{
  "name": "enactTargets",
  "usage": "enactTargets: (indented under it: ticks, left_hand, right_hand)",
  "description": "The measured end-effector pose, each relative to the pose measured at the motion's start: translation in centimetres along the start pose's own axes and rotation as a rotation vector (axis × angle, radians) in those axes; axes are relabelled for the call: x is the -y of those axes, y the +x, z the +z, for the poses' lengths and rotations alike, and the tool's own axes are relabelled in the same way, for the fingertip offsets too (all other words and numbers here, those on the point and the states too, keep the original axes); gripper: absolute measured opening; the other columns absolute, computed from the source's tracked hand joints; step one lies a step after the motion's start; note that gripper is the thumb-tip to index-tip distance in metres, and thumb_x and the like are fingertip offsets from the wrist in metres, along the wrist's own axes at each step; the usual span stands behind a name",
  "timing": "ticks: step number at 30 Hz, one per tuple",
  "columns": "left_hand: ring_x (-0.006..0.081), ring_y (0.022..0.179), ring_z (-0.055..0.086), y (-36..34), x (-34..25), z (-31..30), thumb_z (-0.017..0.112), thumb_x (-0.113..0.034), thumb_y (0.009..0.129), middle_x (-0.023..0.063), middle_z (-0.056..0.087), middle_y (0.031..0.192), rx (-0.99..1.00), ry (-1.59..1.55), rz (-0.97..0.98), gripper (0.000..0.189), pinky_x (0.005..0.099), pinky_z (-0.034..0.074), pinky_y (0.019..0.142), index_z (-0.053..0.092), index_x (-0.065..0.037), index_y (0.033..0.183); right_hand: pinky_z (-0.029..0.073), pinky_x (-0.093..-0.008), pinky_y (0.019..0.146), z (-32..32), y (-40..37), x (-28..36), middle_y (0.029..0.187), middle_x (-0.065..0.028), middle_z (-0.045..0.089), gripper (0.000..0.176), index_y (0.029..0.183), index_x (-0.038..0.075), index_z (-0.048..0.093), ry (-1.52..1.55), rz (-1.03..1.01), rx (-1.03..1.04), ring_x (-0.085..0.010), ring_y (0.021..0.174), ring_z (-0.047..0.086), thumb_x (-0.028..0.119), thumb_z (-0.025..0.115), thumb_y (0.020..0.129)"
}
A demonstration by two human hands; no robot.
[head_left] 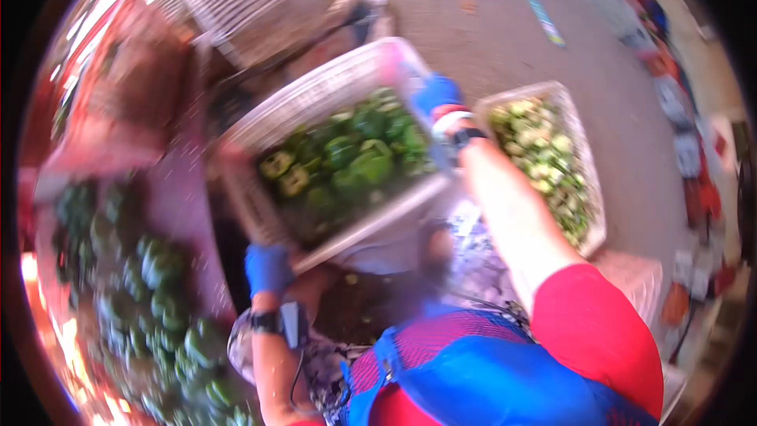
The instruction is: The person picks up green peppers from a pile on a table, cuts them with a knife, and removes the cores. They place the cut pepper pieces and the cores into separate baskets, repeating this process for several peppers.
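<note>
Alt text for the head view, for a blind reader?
The left hand and right hand, both blue-gloved, grip a white crate of green peppers. A second crate of paler vegetables sits to its right; a pepper pile lies lower left.

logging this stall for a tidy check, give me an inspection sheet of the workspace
surface: grey paved ground, bits of litter
job's things: white crate of green peppers, tilted
clutter: second crate of pale green vegetables; pepper pile at left
fingers: left hand and right hand, blue-gloved, both grip the white crate
cables: thin wire from left wrist device
surroundings: blurred goods along right edge
</note>
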State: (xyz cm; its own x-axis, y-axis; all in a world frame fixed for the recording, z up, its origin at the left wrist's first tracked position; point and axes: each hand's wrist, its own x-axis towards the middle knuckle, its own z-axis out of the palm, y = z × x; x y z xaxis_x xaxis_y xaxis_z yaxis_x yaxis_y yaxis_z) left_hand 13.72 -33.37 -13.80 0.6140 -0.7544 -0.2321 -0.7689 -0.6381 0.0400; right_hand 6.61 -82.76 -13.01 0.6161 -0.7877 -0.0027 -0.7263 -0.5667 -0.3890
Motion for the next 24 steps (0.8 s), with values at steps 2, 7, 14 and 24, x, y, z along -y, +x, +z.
enactTargets:
  ticks: [2,7,14,24]
  left_hand:
    - [0.0365,0.067,0.067,1.3,0.8,0.7,0.074,-0.019,0.064,0.0146,0.069,0.07,0.188,0.195,0.028,0.006,0.0441,0.056,0.062,0.074,-0.014,0.069]
    - [0.0366,0.071,0.068,2.6,3.5,2.3,0.081,-0.025,0.052,0.015,0.069,0.072,0.129,0.157,0.199,0.022,0.0456,0.054,0.063,0.072,-0.015,0.07]
    - [0.0372,0.079,0.07,4.0,3.7,1.4,0.079,-0.019,0.063,0.0182,0.07,0.084,0.245,0.256,0.232,0.015,0.0431,0.057,0.072,0.074,-0.011,0.074]
    - [0.0157,0.051,0.057,-0.3,0.1,-15.3,0.057,-0.008,0.09,0.0084,0.061,0.08,-0.45,-1.375,-0.513,0.025,0.0296,0.05,0.043,0.059,-0.004,0.115]
  right_hand:
    - [0.056,-0.0484,0.08,0.7,0.2,-0.7,0.093,-0.0247,0.072,0.054,0.114,-0.005,0.062,-0.033,0.015,-0.017,-0.0452,0.09,0.07,0.04,0.065,0.085]
    - [0.054,-0.0332,0.06,-6.9,-0.3,-3.2,0.085,-0.0125,0.072,0.042,0.121,0.002,0.067,0.519,0.211,0.452,-0.0211,0.067,0.069,0.033,0.065,0.093]
    - [0.05,-0.0344,0.061,-19.0,-13.4,-18.9,0.076,-0.0065,0.067,0.041,0.115,0.007,0.068,0.23,0.367,0.309,-0.0177,0.064,0.061,0.041,0.064,0.092]
    - [0.05,-0.0371,0.062,-11.5,-30.8,-28.8,0.072,-0.014,0.067,0.041,0.103,0.007,0.071,0.31,0.426,0.085,-0.0254,0.066,0.064,0.045,0.072,0.086]
